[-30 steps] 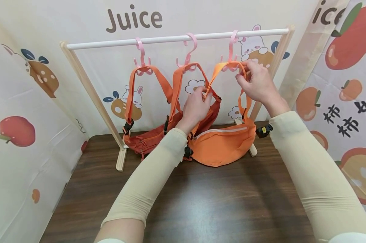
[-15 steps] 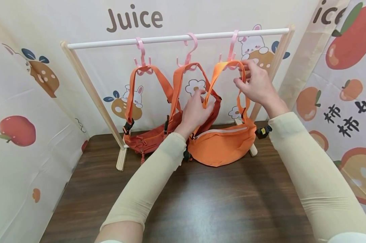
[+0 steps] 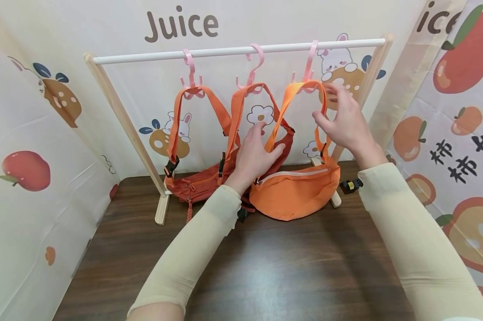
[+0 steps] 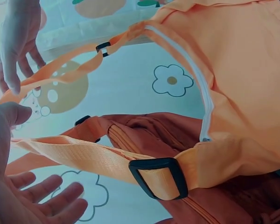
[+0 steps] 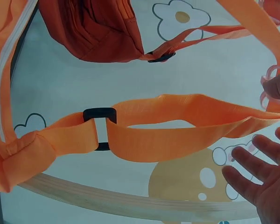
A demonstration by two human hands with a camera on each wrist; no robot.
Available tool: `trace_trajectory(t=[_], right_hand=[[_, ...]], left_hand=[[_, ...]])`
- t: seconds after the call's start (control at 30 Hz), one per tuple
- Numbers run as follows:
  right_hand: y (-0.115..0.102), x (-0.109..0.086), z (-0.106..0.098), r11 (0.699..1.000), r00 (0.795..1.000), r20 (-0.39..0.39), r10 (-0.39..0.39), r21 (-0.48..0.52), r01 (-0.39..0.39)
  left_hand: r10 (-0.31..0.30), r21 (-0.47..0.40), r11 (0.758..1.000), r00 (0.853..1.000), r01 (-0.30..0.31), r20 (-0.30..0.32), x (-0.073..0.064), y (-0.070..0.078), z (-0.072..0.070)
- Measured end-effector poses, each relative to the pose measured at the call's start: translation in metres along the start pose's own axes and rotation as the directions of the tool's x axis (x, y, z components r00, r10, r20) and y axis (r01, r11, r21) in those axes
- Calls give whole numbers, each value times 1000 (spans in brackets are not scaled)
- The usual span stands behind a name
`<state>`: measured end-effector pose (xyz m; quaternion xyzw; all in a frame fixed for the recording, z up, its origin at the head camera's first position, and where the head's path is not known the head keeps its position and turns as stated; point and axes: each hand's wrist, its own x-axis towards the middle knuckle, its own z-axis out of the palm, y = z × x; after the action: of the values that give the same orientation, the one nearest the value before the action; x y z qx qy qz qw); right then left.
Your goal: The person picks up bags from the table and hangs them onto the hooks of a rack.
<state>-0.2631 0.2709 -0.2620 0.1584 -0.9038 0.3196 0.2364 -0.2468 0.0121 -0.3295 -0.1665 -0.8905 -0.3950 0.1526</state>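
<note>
An orange waist bag (image 3: 295, 194) with a pale zip hangs by its strap from the right pink hook (image 3: 309, 67). My left hand (image 3: 254, 156) is spread beside the left side of that strap. In the left wrist view the strap (image 4: 88, 156) passes between its thumb and straight fingers (image 4: 60, 200), with no grip on it. On the other side my right hand (image 3: 345, 118) is spread around the strap's right part. The right wrist view shows its fingers (image 5: 247, 170) apart from the webbing (image 5: 154, 140). Whether either hand touches the strap, I cannot tell.
Two red-orange waist bags (image 3: 197, 183) hang overlapping from the left hook (image 3: 191, 71) and middle hook (image 3: 252, 69). A white rail (image 3: 145, 57) on wooden posts (image 3: 121, 116) carries the hooks. Below is a dark wooden table (image 3: 265, 276). Printed cloth surrounds the rack.
Both hands have loosened from the orange strap and spread their fingers. The left hand has dropped slightly, and the right has drawn a little away. The orange bag stays hanging.
</note>
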Motion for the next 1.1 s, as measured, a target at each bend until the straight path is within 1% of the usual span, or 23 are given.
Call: trace_trajectory(t=[0.2,0.3,0.37,0.53,0.67,0.8,0.93,1.1], right_hand=[[-9,-14,-1,999,997,-71,-9,-40,6],[-13,-21,0,998,993,-110,-29,-53,23],[-15,-26,1,997,992,-123,-40,-66,32],[-21,-38,5,993,988,-127,-85,-92,74],[-24,-47,9,985,979,-139,-152,-98,139],[-26,-56,12,977,972,-131,-197,-105,184],[-27,-63,16,965,961,-127,-248,-122,233],[-27,-73,23,954,950,-117,-290,-114,277]], left_hand=[[19,58,998,999,-17,-31,-12,-1,-3],[36,75,997,998,-33,-42,-18,-1,-5],[55,87,995,997,-50,-51,-21,-2,-6],[112,117,988,992,-104,-65,-33,-3,-9],[154,128,981,985,-144,-74,-42,-3,-11],[198,137,973,976,-185,-87,-51,-1,-15],[246,148,962,965,-230,-95,-59,0,-21],[276,143,955,957,-262,-93,-67,-3,-28]])
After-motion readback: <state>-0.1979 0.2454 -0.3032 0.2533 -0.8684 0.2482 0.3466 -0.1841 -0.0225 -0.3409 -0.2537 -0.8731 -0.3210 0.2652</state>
